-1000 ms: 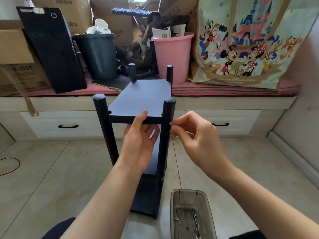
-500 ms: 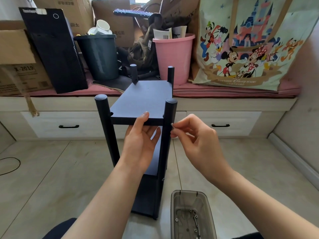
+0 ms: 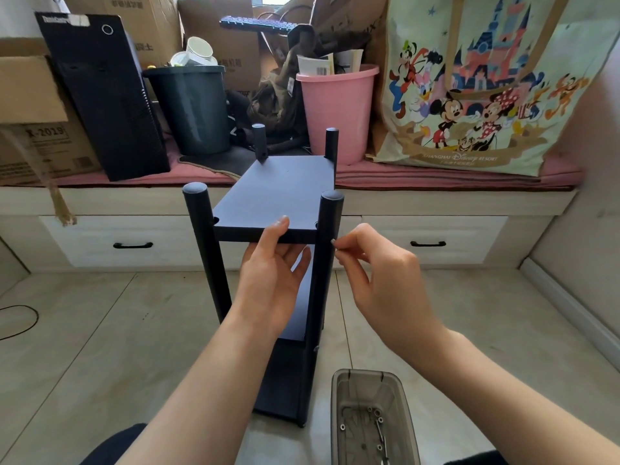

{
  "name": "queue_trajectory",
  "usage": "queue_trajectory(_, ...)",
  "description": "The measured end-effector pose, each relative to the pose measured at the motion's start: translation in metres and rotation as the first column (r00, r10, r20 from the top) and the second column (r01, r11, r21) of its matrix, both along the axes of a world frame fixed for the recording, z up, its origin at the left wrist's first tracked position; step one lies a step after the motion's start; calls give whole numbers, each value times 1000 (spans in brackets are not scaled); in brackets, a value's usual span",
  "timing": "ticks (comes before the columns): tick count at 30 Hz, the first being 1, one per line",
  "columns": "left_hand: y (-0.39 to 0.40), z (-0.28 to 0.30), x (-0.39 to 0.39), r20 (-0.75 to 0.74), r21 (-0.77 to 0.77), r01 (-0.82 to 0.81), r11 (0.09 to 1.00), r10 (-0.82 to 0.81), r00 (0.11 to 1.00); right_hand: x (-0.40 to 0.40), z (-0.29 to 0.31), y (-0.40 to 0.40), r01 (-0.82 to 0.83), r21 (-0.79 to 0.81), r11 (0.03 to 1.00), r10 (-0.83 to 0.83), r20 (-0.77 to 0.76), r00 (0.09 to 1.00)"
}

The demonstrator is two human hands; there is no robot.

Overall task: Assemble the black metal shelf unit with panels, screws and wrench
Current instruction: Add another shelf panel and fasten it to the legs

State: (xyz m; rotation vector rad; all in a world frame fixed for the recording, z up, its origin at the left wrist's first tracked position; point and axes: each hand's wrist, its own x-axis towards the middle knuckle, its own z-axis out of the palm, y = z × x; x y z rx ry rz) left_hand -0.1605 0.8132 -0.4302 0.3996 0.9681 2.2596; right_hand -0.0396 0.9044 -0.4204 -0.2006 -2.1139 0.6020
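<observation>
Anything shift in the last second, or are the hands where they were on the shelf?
Almost nothing moved. The left hand still props the top panel from below, thumb on its front edge. The right hand keeps its pinch on a screw at the front right post. Shelf and parts tray unchanged.

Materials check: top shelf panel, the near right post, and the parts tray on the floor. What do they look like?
Top shelf panel: matte black, flat and thin-edged; looks like painted sheet metal, though coated board can't be ruled out.
Near right post: same matte black, round with a capped top; likely coated metal tube.
Parts tray: smoky translucent plastic, since the floor shows through its walls; the screws inside glint like bare steel.
</observation>
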Motion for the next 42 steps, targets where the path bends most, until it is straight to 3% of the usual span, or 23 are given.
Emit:
queue_trajectory(13, 0, -2, -3, -1, 6, 6, 1000, -6, 1000, -2, 1, 0, -8, -19, 1000, 8, 5, 1000)
queue_trajectory(15, 0, -2, -4, -6, 8, 0, 1000, 0, 1000, -3, 2, 1, -47, -226, 973, 55, 28, 998)
queue_trajectory(18, 1, -5, -3, -16, -17, -18, 1000, 18, 1000, -6, 6, 4, -137, -557, 819, 153, -18, 988)
queue_trajectory(22, 1, -6, -3, -3, -13, -29, 1000, 29, 1000, -7, 8, 3, -120, -471, 874, 137, 2, 991)
queue_trajectory(26, 1, -3, -4, 16, 8, -15, 1000, 14, 1000, -5, 11, 4, -169, -559, 812, 176, -42, 984)
queue_trajectory(32, 1, -2, -3, 1, 17, -2, 1000, 2, 1000, -6, 11, 6, -171, -564, 808, 190, -26, 981)
queue_trajectory(37, 0, -2, -3, -7, 25, 7, 1000, -7, 1000, -7, 10, 7, -132, -492, 860, 157, 8, 988)
queue_trajectory(42, -1, -1, -3, -3, 25, 9, 1000, -9, 1000, -6, 13, 11, -177, -570, 802, 209, -9, 978)
